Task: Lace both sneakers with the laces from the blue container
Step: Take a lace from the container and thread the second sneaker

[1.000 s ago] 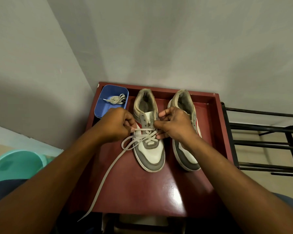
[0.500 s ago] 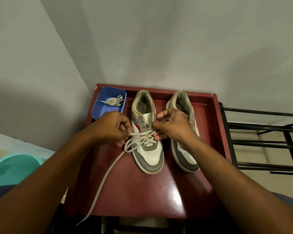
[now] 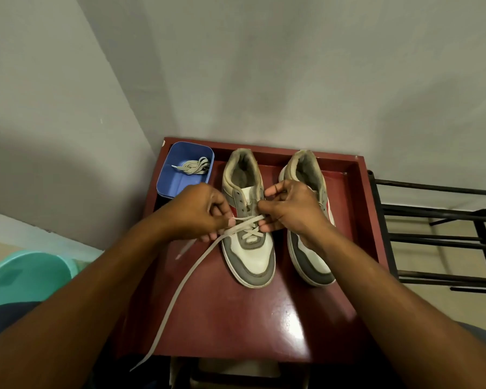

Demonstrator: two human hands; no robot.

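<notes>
I observe my left hand (image 3: 197, 214) with fingers curled, pinching the lace (image 3: 185, 279) at the outer side of the left sneaker (image 3: 253, 256). My right hand (image 3: 292, 209) pinches the same lace at the opposite row of eyelets. The left sneaker sits between the two grips, its lace crossed over the lower eyelets only. One long end trails from my left grip toward me, over the table (image 3: 236, 318) edge. The right sneaker (image 3: 312, 259) lies under my right wrist, unlaced. Just beyond my left hand stands the blue container (image 3: 163, 181), holding a spare lace (image 3: 192, 167). A black rack (image 3: 432, 240) stands outside my right arm.
</notes>
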